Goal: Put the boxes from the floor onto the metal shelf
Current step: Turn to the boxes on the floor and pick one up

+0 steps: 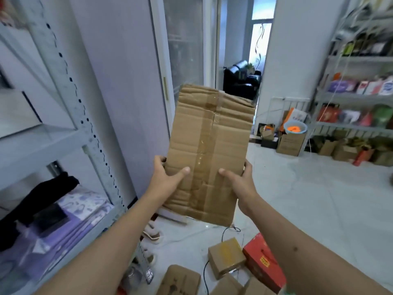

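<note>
A taped, creased cardboard box is held up in the air, clear of the pale tiled floor. The left hand grips its left edge and the right hand its right edge, thumbs pressed on the facing side. The grey metal shelf stands just left. Below lie a small brown box and a red box.

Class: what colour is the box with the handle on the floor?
Red, with a yellow label; head view.
</note>
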